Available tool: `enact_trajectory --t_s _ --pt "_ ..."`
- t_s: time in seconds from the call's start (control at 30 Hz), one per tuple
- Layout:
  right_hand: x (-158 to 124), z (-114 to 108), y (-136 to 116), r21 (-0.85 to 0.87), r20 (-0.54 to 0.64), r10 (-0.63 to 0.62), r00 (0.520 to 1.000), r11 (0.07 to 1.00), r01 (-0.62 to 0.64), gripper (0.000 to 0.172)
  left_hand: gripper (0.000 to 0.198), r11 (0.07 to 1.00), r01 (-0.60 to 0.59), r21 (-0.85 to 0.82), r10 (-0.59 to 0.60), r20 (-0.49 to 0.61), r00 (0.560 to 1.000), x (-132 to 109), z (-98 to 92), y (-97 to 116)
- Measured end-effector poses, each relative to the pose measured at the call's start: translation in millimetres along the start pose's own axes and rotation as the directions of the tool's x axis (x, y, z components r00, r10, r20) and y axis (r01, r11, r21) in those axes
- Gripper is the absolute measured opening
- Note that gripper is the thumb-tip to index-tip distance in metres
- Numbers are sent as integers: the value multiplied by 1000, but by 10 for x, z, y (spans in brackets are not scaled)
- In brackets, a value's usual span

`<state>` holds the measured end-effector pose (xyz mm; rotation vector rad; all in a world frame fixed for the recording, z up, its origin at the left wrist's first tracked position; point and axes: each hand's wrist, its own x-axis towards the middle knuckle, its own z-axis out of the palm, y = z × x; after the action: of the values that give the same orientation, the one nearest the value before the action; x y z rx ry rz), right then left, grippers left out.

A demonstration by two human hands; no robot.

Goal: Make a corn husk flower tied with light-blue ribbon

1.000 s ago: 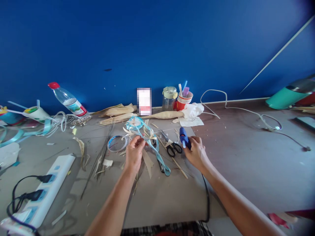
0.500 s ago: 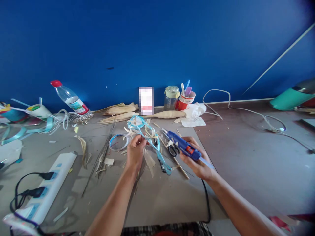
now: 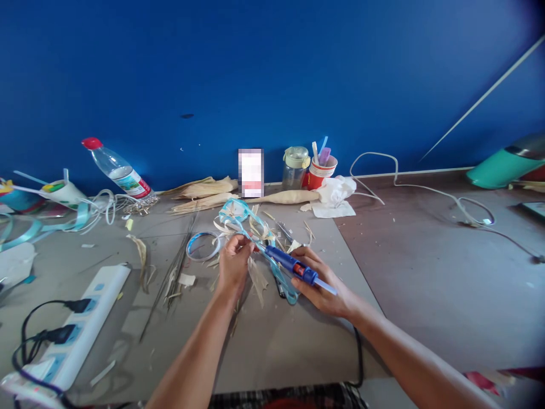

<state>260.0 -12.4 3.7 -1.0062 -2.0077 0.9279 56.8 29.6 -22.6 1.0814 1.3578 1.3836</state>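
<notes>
Two hands close together: glue gun (image 3: 293,266) nozzle touching ribbon bundle (image 3: 249,227).

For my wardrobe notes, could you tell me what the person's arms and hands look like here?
Both forearms are bare, with no sleeves showing. The left hand and right hand carry no gloves; no rings, watch or bracelets can be made out. Plaid fabric shows at the bottom edge.

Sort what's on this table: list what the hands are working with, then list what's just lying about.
In hand:
- left hand pinching the light blue ribbon piece
- right hand holding the blue glue gun, nozzle aimed at the ribbon

Lying about:
- water bottle
- glass jar
- red paper cup
- tape ring
- power strip
- white tissue
</notes>
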Motion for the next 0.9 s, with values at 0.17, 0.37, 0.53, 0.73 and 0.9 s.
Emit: enact_trajectory --t_s 0.17,0.37,0.53,0.73,0.9 --pt "-1 19 25 -19 2 7 1000 1000 -7 8 9 1000 -28 1 28 2 1000 14 -6 -21" --pt "10 29 26 -36 16 6 1000 999 -5 8 7 1000 -23 5 23 0 1000 15 -5 -38" --pt "1 50 55 -58 5 13 1000 998 -13 7 8 1000 -26 -11 26 3 1000 9 2 -33" --pt "2 80 110 -98 -2 0 1000 995 -1 7 7 999 -22 -33 23 20 1000 -7 9 -13" --pt "-3 91 135 -150 -26 -18 999 989 13 10 7 999 -32 -11 32 36 999 -1 -3 -20"
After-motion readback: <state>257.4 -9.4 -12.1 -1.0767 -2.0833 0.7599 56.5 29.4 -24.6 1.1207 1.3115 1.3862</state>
